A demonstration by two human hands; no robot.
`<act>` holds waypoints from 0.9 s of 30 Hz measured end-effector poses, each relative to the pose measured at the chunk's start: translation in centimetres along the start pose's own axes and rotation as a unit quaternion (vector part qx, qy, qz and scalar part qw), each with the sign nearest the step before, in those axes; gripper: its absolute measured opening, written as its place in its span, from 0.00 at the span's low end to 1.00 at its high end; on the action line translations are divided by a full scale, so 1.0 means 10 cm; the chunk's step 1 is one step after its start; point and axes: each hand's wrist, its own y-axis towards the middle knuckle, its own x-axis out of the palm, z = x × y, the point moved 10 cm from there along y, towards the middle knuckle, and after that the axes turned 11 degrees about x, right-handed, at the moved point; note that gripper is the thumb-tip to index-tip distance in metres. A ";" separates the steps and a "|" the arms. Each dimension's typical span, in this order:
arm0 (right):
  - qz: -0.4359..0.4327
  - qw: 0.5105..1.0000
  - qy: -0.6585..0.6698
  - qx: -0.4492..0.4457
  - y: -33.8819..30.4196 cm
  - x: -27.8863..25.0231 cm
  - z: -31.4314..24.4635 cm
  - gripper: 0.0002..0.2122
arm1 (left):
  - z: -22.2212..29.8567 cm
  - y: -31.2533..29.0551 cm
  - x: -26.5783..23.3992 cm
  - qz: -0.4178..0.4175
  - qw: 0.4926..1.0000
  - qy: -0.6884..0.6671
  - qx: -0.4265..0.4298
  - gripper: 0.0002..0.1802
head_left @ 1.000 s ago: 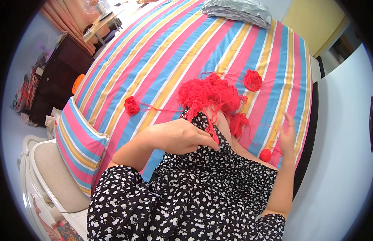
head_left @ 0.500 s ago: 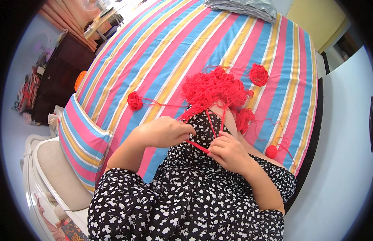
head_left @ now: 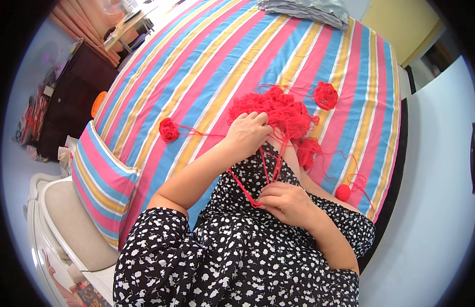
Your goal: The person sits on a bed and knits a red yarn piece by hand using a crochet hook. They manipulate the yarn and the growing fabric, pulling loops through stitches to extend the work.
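Observation:
A big tangled heap of red yarn [head_left: 283,110] lies on the bed just beyond my lap. My left hand [head_left: 249,134] is at its near edge, fingers curled in and closed on yarn; the fingertips are partly hidden. Over my lap, my right hand [head_left: 284,203] pinches several red strands. Some strands run from it up to the heap, and a thicker red length [head_left: 242,188] slants from its fingertips up and left under my left forearm. A looser red bunch [head_left: 309,152] rests beside my leg.
Small red yarn balls lie on the striped bed sheet [head_left: 196,66]: one at left [head_left: 169,130], one at right [head_left: 326,95], one near the right edge [head_left: 343,193], with loose threads trailing. A striped pillow [head_left: 105,184] leans at the left; folded grey bedding [head_left: 309,11] lies at the far end.
My left hand has moved up and away from my lap to the heap. My right hand has shifted slightly down and left, still holding the strands.

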 end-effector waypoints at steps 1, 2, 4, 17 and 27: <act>-0.008 1.000 0.000 0.006 0.00 0.01 0.02 0.05 | 0.02 0.04 0.03 -0.017 0.999 0.033 0.013 0.05; -0.017 1.000 0.000 0.011 -0.01 0.02 0.03 0.06 | 0.03 0.06 0.03 -0.021 0.999 0.044 0.011 0.04; -0.027 0.999 -0.014 0.034 -0.04 0.03 0.11 0.06 | 0.05 0.08 -0.11 0.045 0.998 -0.026 0.026 0.04; 0.140 0.965 0.100 0.197 -0.17 -0.45 0.54 0.07 | 0.37 -0.22 -0.68 0.197 0.920 -0.339 0.011 0.04; 0.234 0.892 0.272 0.275 0.21 -0.60 1.29 0.16 | 1.02 -0.35 -0.57 0.184 0.950 -0.199 0.156 0.11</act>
